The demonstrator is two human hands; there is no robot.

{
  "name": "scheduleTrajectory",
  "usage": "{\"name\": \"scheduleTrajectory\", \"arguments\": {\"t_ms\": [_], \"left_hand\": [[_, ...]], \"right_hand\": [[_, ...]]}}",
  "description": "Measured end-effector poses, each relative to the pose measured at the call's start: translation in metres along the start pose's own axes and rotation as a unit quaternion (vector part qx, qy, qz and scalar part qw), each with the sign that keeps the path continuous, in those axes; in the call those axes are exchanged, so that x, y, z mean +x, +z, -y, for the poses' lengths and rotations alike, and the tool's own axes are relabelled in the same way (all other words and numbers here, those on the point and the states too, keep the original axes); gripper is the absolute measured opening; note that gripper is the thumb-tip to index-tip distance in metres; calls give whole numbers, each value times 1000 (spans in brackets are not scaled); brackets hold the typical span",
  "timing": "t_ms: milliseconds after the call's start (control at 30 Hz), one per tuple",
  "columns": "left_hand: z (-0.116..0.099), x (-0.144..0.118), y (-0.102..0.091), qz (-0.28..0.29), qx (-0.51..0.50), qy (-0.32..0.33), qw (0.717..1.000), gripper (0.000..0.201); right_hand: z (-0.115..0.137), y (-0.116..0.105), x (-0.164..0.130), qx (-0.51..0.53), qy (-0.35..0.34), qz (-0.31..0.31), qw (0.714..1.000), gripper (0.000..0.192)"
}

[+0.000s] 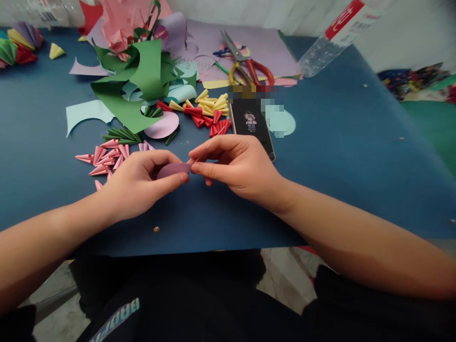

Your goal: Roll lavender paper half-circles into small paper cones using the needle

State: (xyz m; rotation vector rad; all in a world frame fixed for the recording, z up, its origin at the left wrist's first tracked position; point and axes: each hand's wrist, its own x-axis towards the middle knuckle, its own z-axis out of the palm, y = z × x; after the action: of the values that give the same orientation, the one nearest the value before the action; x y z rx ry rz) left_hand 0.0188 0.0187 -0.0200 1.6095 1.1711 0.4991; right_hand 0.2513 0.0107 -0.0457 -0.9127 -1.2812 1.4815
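My left hand (142,183) is closed on a purple paper piece (174,169), its thumb and fingers along the paper's sides. My right hand (238,164) pinches at the paper's right tip. A thin needle-like stick (207,148) slants up from that pinch, lying across the right fingers. Pink paper cones (107,159) lie beside my left hand, with dark green rolled cones (123,135) behind them. Red cones (203,116) and yellow cones (213,103) are heaped beyond my right hand. A pale pink paper disc (163,125) lies behind my left hand.
A phone (249,121) and a pale blue paper disc (283,119) lie behind my right hand. Scissors (245,61) rest on a lilac sheet (263,42). Green paper scraps (147,71) pile at the back. A plastic bottle (331,40) stands tilted-looking at the right.
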Motion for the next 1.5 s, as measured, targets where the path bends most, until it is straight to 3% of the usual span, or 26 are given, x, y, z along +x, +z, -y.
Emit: {"name": "scheduleTrajectory", "arguments": {"t_ms": [133,267,433,600,767,1033,1233,1367,1500], "left_hand": [[-4,-2,0,-17,55,38,998,32],[-7,-2,0,-15,10,35,999,28],[-8,0,-4,29,-49,6,998,30],[-7,2,-4,58,-78,-26,995,30],[-7,1,-1,73,-84,-18,994,22],[-10,-5,4,-29,22,68,997,22],[-10,-10,7,-69,49,124,989,19],[-12,-9,4,-32,30,104,994,21],[-14,-7,1,6,-11,72,997,25]], "right_hand": [[2,0,-3,-30,-7,-7,1000,31],[2,-3,-3,-49,-26,11,998,36],[1,-7,-1,-77,-62,72,992,34],[2,-5,-2,-79,-103,77,989,31],[1,-6,-2,-95,-131,98,982,28],[-3,-2,-6,-76,-134,44,987,23],[-5,2,-7,-54,-129,9,990,23],[-4,-1,-7,-55,-119,47,990,21],[-6,-4,-6,-117,-178,60,975,17]]}}
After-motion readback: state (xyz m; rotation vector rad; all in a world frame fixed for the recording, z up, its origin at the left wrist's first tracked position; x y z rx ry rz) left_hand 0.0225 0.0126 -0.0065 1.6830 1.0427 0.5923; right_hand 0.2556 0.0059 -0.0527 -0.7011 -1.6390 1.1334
